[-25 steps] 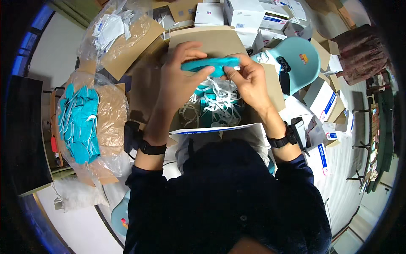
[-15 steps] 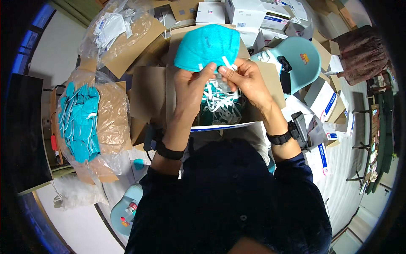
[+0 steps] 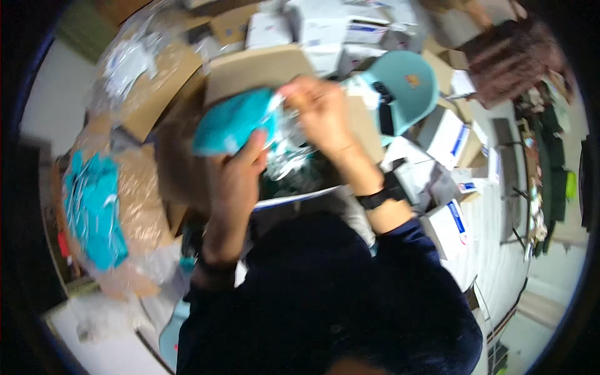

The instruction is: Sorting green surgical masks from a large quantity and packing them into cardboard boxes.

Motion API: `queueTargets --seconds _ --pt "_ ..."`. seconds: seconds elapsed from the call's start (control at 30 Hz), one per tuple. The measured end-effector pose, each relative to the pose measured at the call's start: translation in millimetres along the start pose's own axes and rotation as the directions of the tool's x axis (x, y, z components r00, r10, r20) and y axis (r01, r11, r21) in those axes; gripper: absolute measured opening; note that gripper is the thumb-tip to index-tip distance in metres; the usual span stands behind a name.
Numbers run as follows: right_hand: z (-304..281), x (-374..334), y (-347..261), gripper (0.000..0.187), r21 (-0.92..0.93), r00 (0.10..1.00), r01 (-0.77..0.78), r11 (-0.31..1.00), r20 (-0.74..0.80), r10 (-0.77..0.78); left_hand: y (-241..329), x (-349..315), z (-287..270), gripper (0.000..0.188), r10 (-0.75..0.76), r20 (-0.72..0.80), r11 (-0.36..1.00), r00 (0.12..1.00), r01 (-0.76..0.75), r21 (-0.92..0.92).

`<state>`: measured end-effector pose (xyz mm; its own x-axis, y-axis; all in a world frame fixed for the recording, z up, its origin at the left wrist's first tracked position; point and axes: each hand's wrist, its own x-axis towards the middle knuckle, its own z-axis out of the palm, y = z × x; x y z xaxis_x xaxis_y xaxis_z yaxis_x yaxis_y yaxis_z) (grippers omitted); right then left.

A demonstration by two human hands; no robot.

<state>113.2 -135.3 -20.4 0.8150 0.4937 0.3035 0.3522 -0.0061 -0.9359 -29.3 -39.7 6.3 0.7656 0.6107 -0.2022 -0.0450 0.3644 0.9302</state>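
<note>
Teal mask (image 3: 232,122) held over open carton (image 3: 259,72)

The mask's lower edge is pinched by the left hand (image 3: 237,172), its right end, blurredly, by the right hand (image 3: 319,115). The carton is flanked rightward by a blue-green chair (image 3: 409,94) and white boxes (image 3: 447,228); raised flaps (image 3: 364,125) border the hands. White floor (image 3: 490,215) is seen beyond.

Clearance: carton (image 3: 299,197) open from above between left hand (image 3: 240,164) and right forearm (image 3: 356,165).
Obstacles: teal mask (image 3: 234,119) over left part; rear flap (image 3: 259,72) beyond; blue chair (image 3: 409,94), white boxes (image 3: 445,140) right.

The mask (image 3: 234,122) is teal, the box (image 3: 259,74) brown, the chair (image 3: 412,94) blue-green.
</note>
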Motion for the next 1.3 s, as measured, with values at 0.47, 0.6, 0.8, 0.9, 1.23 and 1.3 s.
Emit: queueTargets --seconds 0.47,0.6,0.8,0.9,1.23,1.3 --pt "-9 18 -16 0.027 -0.048 0.975 -0.081 0.996 0.203 0.089 5 -11 -48 0.018 -0.006 0.154 1.000 0.988 0.009 -0.022" --pt "-22 0 -31 0.027 -0.096 0.930 -0.102 0.990 0.344 0.130 3 6 -30 0.021 -0.018 0.038 0.950 0.999 0.029 -0.312" --pt "-28 4 -49 0.033 -0.365 0.976 0.216 0.905 0.114 -0.187 -10 11 -38 0.018 -0.072 0.157 0.903 0.985 0.131 -0.408" --pt "-27 -5 -49 0.039 -0.358 0.962 0.245 0.901 0.207 -0.179 6 2 -14 0.014 -0.254 -0.096 0.879 0.962 0.188 -0.438" --pt "-15 -24 -25 0.027 0.374 0.872 -0.480 0.793 0.297 0.388 -15 8 -13 0.019 0.049 0.128 0.991 0.991 -0.064 0.119" --pt "-9 -27 -27 0.027 0.341 0.863 -0.498 0.797 0.285 0.417 -26 16 -22 0.024 0.085 0.199 0.948 0.976 -0.141 0.287"
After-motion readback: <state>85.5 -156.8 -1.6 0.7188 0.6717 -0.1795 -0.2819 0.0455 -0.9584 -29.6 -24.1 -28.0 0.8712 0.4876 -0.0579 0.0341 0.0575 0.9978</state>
